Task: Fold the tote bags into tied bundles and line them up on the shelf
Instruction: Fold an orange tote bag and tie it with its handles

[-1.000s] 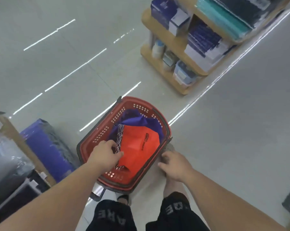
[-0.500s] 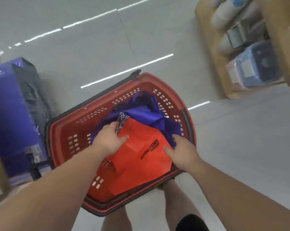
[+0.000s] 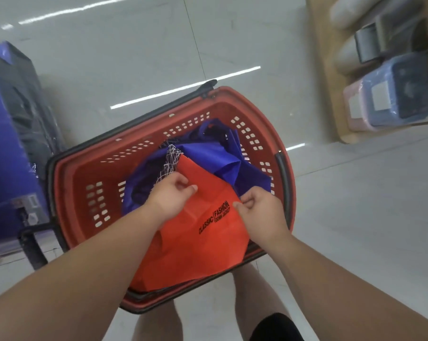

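A red shopping basket [image 3: 89, 168] stands on the floor below me. An orange tote bag [image 3: 195, 244] with black print lies on top inside it. Blue tote bags [image 3: 215, 158] are bunched under and behind the orange one, beside a dark piece with a white line pattern [image 3: 169, 158]. My left hand [image 3: 171, 195] pinches the orange bag's upper left edge. My right hand [image 3: 259, 212] pinches its right edge near the print. The wooden shelf [image 3: 331, 99] shows at the upper right.
A large blue and black wrapped package [image 3: 8, 134] stands left of the basket. The shelf's lowest level holds a blue and pink plastic box [image 3: 390, 94] and wrapped goods. Glossy pale floor tiles lie beyond the basket. My bare legs stand just behind the basket's near rim.
I have bent down closer to the basket. My right hand has come from outside the rim onto the orange bag's right edge, and both hands now pinch that bag.
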The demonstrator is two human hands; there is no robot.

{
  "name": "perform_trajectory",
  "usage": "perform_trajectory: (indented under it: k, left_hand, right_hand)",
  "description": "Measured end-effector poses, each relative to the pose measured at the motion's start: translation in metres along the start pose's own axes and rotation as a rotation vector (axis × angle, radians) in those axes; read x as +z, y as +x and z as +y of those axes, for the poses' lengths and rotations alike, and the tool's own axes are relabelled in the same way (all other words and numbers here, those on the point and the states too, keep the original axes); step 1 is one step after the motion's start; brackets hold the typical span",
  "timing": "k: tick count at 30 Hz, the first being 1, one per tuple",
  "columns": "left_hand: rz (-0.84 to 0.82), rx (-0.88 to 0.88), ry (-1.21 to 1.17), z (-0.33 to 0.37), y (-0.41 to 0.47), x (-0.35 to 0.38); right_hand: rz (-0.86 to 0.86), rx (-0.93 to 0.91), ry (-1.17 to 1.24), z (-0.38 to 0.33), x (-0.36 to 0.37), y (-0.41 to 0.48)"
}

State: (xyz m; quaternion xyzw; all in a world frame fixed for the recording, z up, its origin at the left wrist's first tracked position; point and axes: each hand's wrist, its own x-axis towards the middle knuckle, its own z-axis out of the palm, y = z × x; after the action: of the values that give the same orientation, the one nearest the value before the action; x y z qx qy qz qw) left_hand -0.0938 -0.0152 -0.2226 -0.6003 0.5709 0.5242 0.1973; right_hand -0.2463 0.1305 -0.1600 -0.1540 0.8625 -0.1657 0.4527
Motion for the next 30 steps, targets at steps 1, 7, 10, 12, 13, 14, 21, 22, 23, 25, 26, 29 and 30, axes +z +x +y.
perform_trajectory:
  k: [1, 7, 10, 12, 13, 14, 21, 22, 23, 25, 26, 29, 30]
  left_hand:
    - [0.005, 0.002, -0.021, 0.000, -0.006, -0.002]
    - [-0.080, -0.082, -0.048, -0.012, -0.076, -0.034]
    - [-0.039, -0.130, -0.108, -0.013, -0.130, -0.059]
    - [-0.037, -0.159, -0.198, -0.015, -0.166, -0.077]
    - [-0.060, -0.178, -0.265, -0.016, -0.184, -0.085]
    - [-0.093, -0.209, -0.332, -0.016, -0.200, -0.094]
    - [-0.263, -0.259, -0.638, 0.012, -0.304, -0.159]
    - [-0.264, -0.237, -0.654, 0.018, -0.316, -0.168]
    - [-0.274, -0.217, -0.668, 0.024, -0.328, -0.176]
    - [-0.327, -0.187, -0.710, 0.033, -0.352, -0.194]
    - [-0.365, -0.178, -0.757, 0.036, -0.364, -0.202]
    - [-0.388, -0.137, -0.828, 0.037, -0.393, -0.219]
    - [-0.355, -0.117, -0.847, 0.038, -0.404, -0.225]
  right_hand:
    - [0.016, -0.014, 0.025, -0.004, -0.003, -0.007]
    - [0.079, -0.097, 0.311, -0.047, -0.031, -0.062]
    - [0.076, -0.152, 0.446, -0.078, -0.055, -0.096]
    - [0.059, -0.176, 0.502, -0.101, -0.072, -0.120]
    - [0.044, -0.190, 0.521, -0.112, -0.080, -0.134]
    - [0.022, -0.196, 0.541, -0.125, -0.089, -0.149]
    - [-0.084, -0.242, 0.845, -0.197, -0.130, -0.269]
    - [-0.101, -0.266, 0.894, -0.206, -0.135, -0.286]
    - [-0.112, -0.293, 0.948, -0.213, -0.141, -0.302]
    - [-0.116, -0.350, 1.053, -0.228, -0.156, -0.332]
    - [-0.114, -0.380, 1.092, -0.234, -0.165, -0.346]
    - [-0.069, -0.433, 1.075, -0.239, -0.188, -0.372]
    - [-0.033, -0.444, 1.021, -0.239, -0.197, -0.377]
